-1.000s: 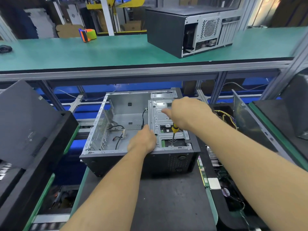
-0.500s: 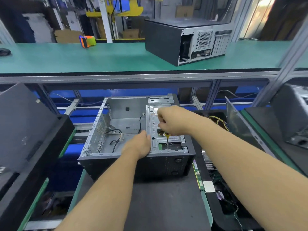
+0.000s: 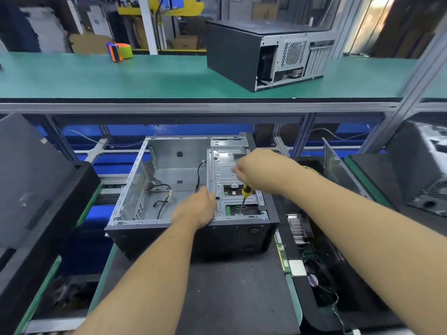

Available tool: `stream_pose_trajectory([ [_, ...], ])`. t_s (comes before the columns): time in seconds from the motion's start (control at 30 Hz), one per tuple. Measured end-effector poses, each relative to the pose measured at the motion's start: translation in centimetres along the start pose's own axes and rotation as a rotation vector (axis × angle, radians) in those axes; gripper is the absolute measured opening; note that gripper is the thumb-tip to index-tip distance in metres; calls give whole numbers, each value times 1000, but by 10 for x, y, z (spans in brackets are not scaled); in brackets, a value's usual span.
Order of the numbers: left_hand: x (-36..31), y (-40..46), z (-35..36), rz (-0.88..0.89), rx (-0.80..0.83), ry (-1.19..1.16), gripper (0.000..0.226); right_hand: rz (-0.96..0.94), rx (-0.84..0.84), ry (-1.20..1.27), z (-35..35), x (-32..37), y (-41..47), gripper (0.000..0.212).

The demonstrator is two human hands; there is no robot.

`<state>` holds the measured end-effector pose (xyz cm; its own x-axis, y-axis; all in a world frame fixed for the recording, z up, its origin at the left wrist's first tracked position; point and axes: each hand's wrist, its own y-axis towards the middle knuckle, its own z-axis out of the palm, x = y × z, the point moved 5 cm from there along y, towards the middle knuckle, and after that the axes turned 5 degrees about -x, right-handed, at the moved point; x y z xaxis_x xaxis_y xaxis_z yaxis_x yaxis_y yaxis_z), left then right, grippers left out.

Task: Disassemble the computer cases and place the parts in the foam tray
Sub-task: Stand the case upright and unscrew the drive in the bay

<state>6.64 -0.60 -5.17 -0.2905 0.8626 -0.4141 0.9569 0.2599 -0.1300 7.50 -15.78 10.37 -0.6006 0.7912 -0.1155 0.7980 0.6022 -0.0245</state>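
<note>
An open computer case [image 3: 174,228] lies on its side on the dark mat in front of me, its interior mostly bare with a few black cables. A silver drive cage [image 3: 225,175] fills its right part. My right hand [image 3: 258,170] grips a yellow-handled screwdriver [image 3: 245,193], whose shaft points down at the cage's near edge. My left hand [image 3: 196,207] rests against the left edge of the cage, fingers curled over it. The black foam tray [image 3: 321,303] lies to the right and holds a green board and a heatsink.
A second, closed computer case [image 3: 263,54] stands on the green upper shelf, with an orange and green tape dispenser [image 3: 119,51] further left. A black panel [image 3: 31,180] leans at the left. Another grey unit [image 3: 425,170] sits at the right edge.
My right hand lifted slightly and shifted right over the drive cage with the screwdriver; the left hand stayed at the cage's edge. The camera view dipped a little.
</note>
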Motion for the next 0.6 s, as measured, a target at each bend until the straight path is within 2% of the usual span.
stream_pose_trajectory([
  [0.07, 0, -1, -1, -8, 1, 17, 37, -186, -4, -103, -4, 16, -6, 41],
  [0.13, 0, -2, -2, -8, 7, 23, 35, -243, -22, -110, -4, 24, -6, 35],
  [0.27, 0, -1, -3, 6, 6, -14, 32, 10, -130, 182, 1, 8, -2, 20],
  [0.4, -1, -1, -4, 13, 3, -25, 33, 251, -166, 339, 6, -15, -3, 26],
  [0.53, -2, -2, -5, 18, -8, -31, 33, 316, -154, 146, 3, -16, -4, 51],
  [0.6, -3, -3, -5, 21, -14, -25, 31, 231, -103, 37, 0, -9, -1, 39],
])
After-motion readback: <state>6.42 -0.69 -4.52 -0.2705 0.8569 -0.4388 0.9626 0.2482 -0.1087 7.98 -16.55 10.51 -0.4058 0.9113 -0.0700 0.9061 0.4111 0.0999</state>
